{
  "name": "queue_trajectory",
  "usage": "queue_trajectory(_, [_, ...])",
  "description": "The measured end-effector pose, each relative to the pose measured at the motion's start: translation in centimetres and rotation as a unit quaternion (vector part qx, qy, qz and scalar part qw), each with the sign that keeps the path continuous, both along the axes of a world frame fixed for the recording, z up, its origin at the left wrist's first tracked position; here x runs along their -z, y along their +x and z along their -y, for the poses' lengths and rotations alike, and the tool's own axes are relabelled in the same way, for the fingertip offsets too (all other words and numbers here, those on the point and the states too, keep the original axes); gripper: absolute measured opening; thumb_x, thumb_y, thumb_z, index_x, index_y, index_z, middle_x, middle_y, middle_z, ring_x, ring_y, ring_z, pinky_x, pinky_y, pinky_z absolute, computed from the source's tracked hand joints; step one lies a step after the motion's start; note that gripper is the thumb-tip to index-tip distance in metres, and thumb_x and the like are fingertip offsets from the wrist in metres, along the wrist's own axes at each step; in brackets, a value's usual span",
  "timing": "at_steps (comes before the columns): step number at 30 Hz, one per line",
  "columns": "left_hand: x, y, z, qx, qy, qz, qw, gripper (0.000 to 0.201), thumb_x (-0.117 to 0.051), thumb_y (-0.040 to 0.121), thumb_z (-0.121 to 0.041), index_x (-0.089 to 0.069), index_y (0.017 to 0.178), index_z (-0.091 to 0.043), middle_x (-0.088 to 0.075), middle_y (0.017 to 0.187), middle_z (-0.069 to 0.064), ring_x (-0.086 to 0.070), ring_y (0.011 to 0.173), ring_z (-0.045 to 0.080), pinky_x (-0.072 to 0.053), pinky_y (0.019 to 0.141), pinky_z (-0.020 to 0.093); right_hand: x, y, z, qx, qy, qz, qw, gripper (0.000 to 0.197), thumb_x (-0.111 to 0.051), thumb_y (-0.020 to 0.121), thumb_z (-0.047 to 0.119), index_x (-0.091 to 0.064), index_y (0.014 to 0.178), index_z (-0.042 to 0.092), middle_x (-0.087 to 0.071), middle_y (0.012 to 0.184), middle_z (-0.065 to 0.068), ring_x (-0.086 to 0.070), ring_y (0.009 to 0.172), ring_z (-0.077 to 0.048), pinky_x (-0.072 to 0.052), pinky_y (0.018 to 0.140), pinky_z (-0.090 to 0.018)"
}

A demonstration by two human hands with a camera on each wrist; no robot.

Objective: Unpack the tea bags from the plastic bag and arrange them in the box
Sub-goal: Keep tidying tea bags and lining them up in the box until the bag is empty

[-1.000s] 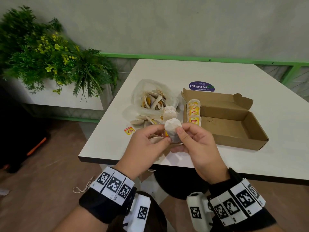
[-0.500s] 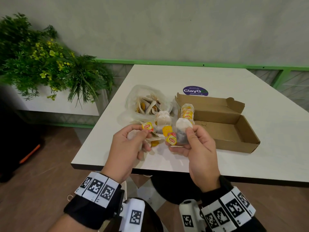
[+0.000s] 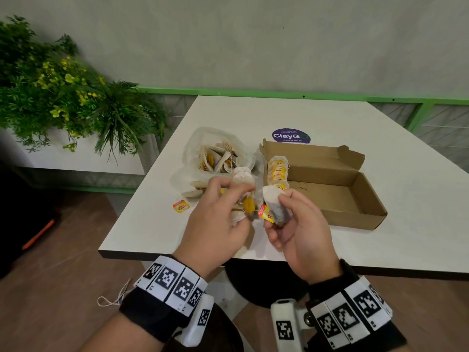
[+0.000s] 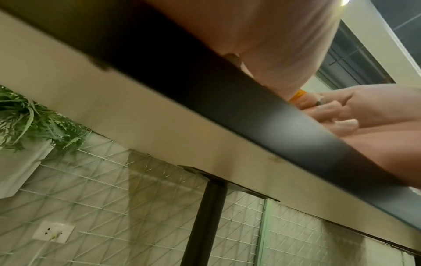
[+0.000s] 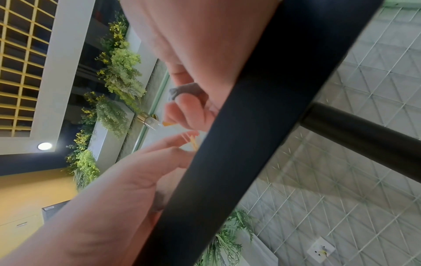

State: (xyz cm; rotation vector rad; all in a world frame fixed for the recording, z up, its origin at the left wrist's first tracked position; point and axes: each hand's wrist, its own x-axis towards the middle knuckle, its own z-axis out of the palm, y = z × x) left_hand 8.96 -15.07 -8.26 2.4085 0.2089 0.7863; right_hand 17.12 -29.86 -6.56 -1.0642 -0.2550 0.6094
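Tea bags [image 3: 220, 160] lay heaped in the open plastic bag [image 3: 195, 146] on the white table [image 3: 330, 118], and a few more had spilled out of its mouth onto the tabletop [image 3: 196, 189] toward the person. Just to the right of the plastic bag stood the open cardboard box [image 3: 355, 199], lid flap folded back; a short row of tea bags [image 3: 278, 171] with yellow tags stood packed against its left end, the rest of its floor bare.

The right hand [image 3: 297, 224] hovered over the near edge of the table, just in front of the box's left corner. Its thumb and fingers were curled round a single tea bag [image 3: 275, 207], pinching the white paper pouch upright, and that bag's yellow and red tag [image 3: 265, 214] hung at its left side. In the right wrist view the fingertips [image 5: 189, 108] pressed on the grey pouch above the dark table edge.

The left hand [image 3: 215, 219] was just beside it, over the spilled tea bags, fingers blurred and loosely bent; whether they pinched a string or tag I could not tell. A yellow tag [image 3: 249, 205] showed between the two hands.

A loose yellow tag [image 3: 181, 206] lay alone on the table to the left. A purple round sticker [image 3: 291, 135] sat behind the box, and a leafy plant [image 3: 63, 97] stood off the table's left.
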Motion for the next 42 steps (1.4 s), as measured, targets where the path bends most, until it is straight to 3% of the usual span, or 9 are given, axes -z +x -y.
queue_trajectory(3, [0.3, 0.7, -0.3, -0.009, 0.032, 0.0, 0.999, 0.031, -0.065, 0.083, -0.036, -0.071, 0.112, -0.031, -0.052, 0.109, -0.011, -0.056, 0.099, 0.01, -0.048, 0.077, 0.027, -0.1, 0.0, 0.0, -0.012, -0.013, -0.008, 1.0, 0.023, -0.046, 0.1, 0.016, -0.055, 0.079, 0.015, -0.054, 0.064, -0.013, -0.046, 0.045, -0.018, -0.027, 0.039, -0.019])
queue_trajectory(9, [1.5, 1.0, -1.1, -0.126, 0.025, 0.023, 0.991, 0.014, -0.077, 0.083, -0.02, -0.078, 0.097, -0.024, -0.061, 0.096, -0.009, -0.056, 0.097, 0.015, -0.041, 0.081, 0.024, 0.5, 0.1, 1.4, 0.013, -0.045, 0.121, 0.992, 0.024, -0.04, 0.104, 0.012, -0.053, 0.086, 0.002, -0.063, 0.078, -0.022, -0.049, 0.051, -0.028, -0.028, 0.038, -0.026])
queue_trajectory(14, [1.8, 1.1, -0.9, -0.154, 0.06, 0.0, 0.986, 0.01, -0.075, 0.086, -0.024, -0.077, 0.096, -0.022, -0.061, 0.094, -0.003, -0.055, 0.098, 0.022, -0.045, 0.084, 0.032, -2.2, 0.9, 2.6, 0.036, -0.147, 0.274, 0.95, 0.038, -0.048, 0.104, 0.011, -0.057, 0.068, 0.019, -0.057, 0.071, -0.015, -0.057, 0.053, -0.025, -0.034, 0.038, -0.029])
queue_trajectory(18, [1.5, 0.9, -0.6, -0.149, 0.088, -0.021, 0.985, 0.011, -0.073, 0.085, -0.025, -0.077, 0.095, -0.021, -0.062, 0.093, -0.001, -0.055, 0.099, 0.026, -0.047, 0.085, 0.039, -5.6, 2.0, 2.7, 0.029, -0.066, 0.233, 0.97, 0.023, -0.055, 0.096, 0.01, -0.058, 0.073, 0.01, -0.06, 0.077, -0.028, -0.055, 0.054, -0.025, -0.038, 0.039, -0.029])
queue_trajectory(23, [0.5, 0.2, 0.1, -0.105, 0.049, 0.003, 0.993, 0.044, -0.06, 0.068, -0.033, -0.069, 0.111, -0.027, -0.056, 0.11, -0.009, -0.047, 0.109, 0.017, -0.037, 0.092, 0.038, -4.9, 1.8, 2.2, 0.02, -0.078, 0.234, 0.969, 0.034, -0.058, 0.095, 0.006, -0.067, 0.065, 0.017, -0.061, 0.067, -0.003, -0.05, 0.06, -0.015, -0.039, 0.047, -0.026])
queue_trajectory(26, [0.2, -0.5, -0.1, -0.025, -0.019, 0.072, 0.997, 0.048, -0.054, 0.074, -0.031, -0.067, 0.119, -0.02, -0.056, 0.114, -0.007, -0.05, 0.112, 0.017, -0.041, 0.097, 0.038, -2.8, 0.9, 1.6, -0.017, -0.08, 0.214, 0.973, 0.019, -0.066, 0.089, 0.015, -0.071, 0.07, 0.013, -0.058, 0.067, -0.008, -0.042, 0.057, -0.017, -0.032, 0.046, -0.026])
queue_trajectory(30, [0.3, -0.6, -0.1, 0.077, -0.051, 0.069, 0.993, 0.042, -0.059, 0.083, -0.03, -0.069, 0.121, -0.017, -0.066, 0.111, -0.012, -0.056, 0.108, 0.014, -0.046, 0.094, 0.037, -0.6, 0.4, 1.4, -0.078, -0.071, 0.134, 0.985, 0.028, -0.065, 0.083, 0.024, -0.067, 0.087, -0.004, -0.055, 0.074, -0.016, -0.036, 0.055, -0.022, -0.023, 0.046, -0.031])
queue_trajectory(36, [1.1, 0.1, -0.2, 0.102, -0.022, 0.047, 0.993, 0.014, -0.062, 0.084, -0.025, -0.072, 0.086, -0.016, -0.064, 0.078, -0.011, -0.053, 0.085, 0.015, -0.046, 0.077, 0.038, 0.5, 0.0, 1.0, -0.076, -0.063, 0.124, 0.987, 0.025, -0.065, 0.085, 0.021, -0.066, 0.092, -0.003, -0.06, 0.076, -0.017, -0.043, 0.053, -0.021, -0.035, 0.042, -0.026])
queue_trajectory(42, [1.3, 0.1, -0.4, 0.076, -0.043, 0.076, 0.993, 0.016, -0.073, 0.085, -0.024, -0.08, 0.099, -0.024, -0.063, 0.089, -0.032, -0.059, 0.092, 0.001, -0.045, 0.082, 0.02, -0.1, 0.2, 1.9, -0.052, 0.027, 0.026, 0.998, 0.014, -0.051, 0.085, 0.014, -0.055, 0.087, 0.001, -0.058, 0.074, -0.019, -0.048, 0.06, -0.024, -0.039, 0.049, -0.031])
